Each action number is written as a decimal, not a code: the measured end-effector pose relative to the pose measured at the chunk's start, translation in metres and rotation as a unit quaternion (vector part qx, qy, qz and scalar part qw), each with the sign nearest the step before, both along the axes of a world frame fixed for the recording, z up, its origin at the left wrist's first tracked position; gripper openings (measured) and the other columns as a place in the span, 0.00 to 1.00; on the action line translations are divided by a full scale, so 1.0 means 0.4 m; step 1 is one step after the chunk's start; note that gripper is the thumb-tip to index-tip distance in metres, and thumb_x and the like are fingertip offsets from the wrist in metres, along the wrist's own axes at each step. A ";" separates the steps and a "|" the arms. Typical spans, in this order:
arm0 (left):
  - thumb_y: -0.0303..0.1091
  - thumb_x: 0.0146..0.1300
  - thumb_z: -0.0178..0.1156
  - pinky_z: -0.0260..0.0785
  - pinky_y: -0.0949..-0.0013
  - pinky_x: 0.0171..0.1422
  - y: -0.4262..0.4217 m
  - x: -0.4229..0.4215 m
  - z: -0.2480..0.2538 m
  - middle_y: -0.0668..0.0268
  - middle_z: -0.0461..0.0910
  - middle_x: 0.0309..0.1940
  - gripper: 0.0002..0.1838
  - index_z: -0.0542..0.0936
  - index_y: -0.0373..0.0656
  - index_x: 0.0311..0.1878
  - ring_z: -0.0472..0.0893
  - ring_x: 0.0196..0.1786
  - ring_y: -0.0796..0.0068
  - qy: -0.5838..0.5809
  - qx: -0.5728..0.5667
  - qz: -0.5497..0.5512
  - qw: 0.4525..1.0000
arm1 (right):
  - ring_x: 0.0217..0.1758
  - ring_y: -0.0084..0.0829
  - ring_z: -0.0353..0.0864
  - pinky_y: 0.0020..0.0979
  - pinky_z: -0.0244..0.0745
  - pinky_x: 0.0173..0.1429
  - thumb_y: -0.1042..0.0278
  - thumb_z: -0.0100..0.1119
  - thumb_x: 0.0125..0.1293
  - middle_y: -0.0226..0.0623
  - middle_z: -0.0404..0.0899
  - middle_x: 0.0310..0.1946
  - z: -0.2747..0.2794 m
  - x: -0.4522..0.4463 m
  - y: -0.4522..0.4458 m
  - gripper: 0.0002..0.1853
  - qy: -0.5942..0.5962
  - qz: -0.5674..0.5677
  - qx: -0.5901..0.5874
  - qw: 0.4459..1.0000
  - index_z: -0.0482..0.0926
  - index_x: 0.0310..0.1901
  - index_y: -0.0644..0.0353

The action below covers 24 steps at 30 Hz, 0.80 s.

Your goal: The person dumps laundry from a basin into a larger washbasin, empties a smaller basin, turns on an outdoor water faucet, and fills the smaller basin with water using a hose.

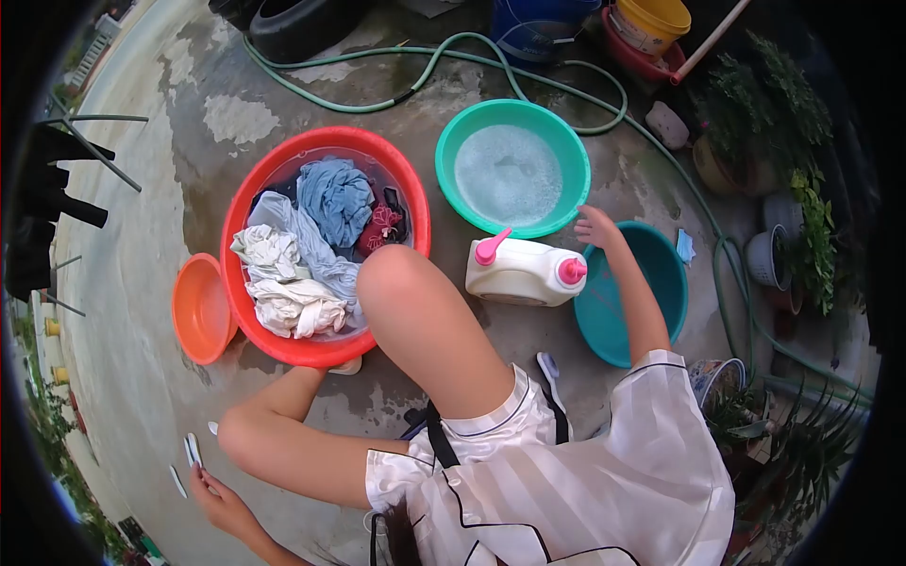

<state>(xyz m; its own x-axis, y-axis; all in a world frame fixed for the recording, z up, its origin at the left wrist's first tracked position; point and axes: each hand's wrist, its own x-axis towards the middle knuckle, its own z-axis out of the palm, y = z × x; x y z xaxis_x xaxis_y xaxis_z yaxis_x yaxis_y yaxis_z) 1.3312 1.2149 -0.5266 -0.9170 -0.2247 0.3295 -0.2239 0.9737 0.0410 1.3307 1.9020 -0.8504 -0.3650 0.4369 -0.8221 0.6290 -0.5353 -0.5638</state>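
Note:
At the lower left my left hand (215, 498) is closed on a small white object (192, 449), with a similar white strip (178, 481) on the concrete beside it. My right hand (594, 227) is open, its fingers by the lower right rim of a green basin (444, 193) of sudsy water. Below that basin a white detergent bottle (517, 273) with a pink cap lies on its side. Under my right forearm is a teal basin (618, 349). A red tub (232, 283) in front of my knees holds wet clothes (335, 200), blue, white and dark red, in water.
An orange basin (202, 308) leans beside the red tub. A green hose (444, 49) loops behind the basins and down the right side. Buckets (534, 28) and a tire (300, 28) stand at the back. Potted plants (764, 104) line the right edge.

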 end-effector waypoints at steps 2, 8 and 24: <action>0.31 0.61 0.45 0.66 0.65 0.46 0.070 -0.044 0.010 0.55 0.75 0.40 0.13 0.73 0.37 0.46 0.75 0.42 0.58 -0.003 0.036 -0.011 0.999 | 0.62 0.53 0.54 0.52 0.54 0.60 0.53 0.54 0.55 0.57 0.51 0.60 -0.109 0.007 0.010 0.39 0.023 0.013 -0.116 0.993 0.47 0.62 0.58; 0.28 0.59 0.48 0.66 0.64 0.44 0.223 -0.086 -0.042 0.54 0.75 0.37 0.10 0.74 0.35 0.40 0.75 0.40 0.55 -0.044 0.030 -0.162 0.985 | 0.59 0.47 0.62 0.42 0.56 0.61 0.52 0.51 0.58 0.56 0.56 0.58 -0.172 -0.016 -0.023 0.34 0.072 -0.021 -0.178 0.981 0.51 0.60 0.61; 0.23 0.54 0.50 0.66 0.62 0.37 0.269 -0.044 -0.097 0.54 0.74 0.29 0.06 0.74 0.34 0.36 0.74 0.33 0.57 -0.089 0.085 -0.198 0.973 | 0.28 0.24 0.78 0.22 0.71 0.30 0.54 0.57 0.56 0.36 0.76 0.27 0.158 -0.336 -0.007 0.18 0.127 0.089 0.082 0.984 0.68 0.38 0.60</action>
<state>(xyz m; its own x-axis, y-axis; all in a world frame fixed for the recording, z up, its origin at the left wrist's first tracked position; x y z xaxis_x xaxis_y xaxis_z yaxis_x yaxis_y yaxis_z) 1.3134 1.3223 -0.5655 -0.9821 0.1195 0.1459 0.1480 0.9678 0.2037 1.1964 1.8992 -0.7874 -0.6331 0.4662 -0.6180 0.5322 -0.3176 -0.7848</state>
